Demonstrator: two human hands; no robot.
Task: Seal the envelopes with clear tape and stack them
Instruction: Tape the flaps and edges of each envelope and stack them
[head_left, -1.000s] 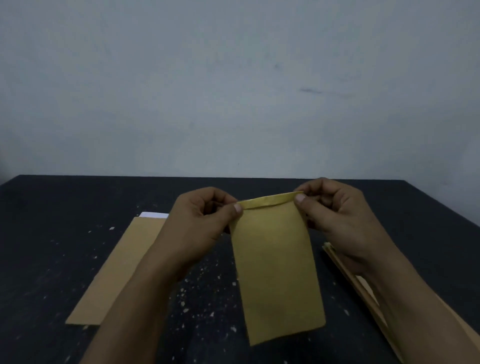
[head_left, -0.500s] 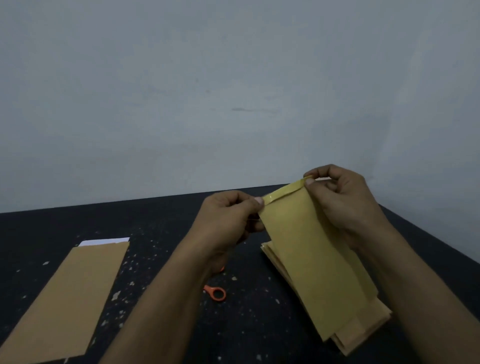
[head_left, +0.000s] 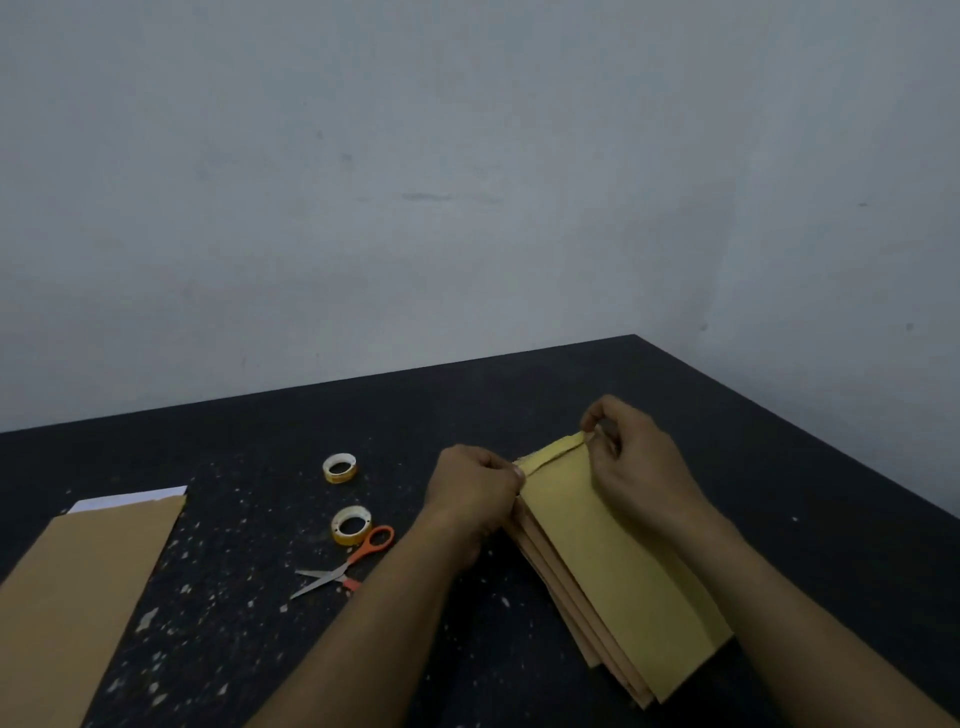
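Observation:
A yellow envelope lies on top of a stack of brown envelopes at the right of the black table. My left hand pinches the left end of its folded top flap. My right hand pinches the right end of that flap. Two tape rolls sit left of my hands, one farther back and one nearer. At the far left a large brown envelope lies flat, with white paper showing at its top.
Orange-handled scissors lie just below the nearer tape roll. The black table is speckled with pale flecks. Its far edge meets a grey wall, and its right edge runs diagonally at the far right.
Both hands carried the yellow envelope from mid-air to the right and down onto the stack. The view swung right, bringing the tape rolls and scissors into sight.

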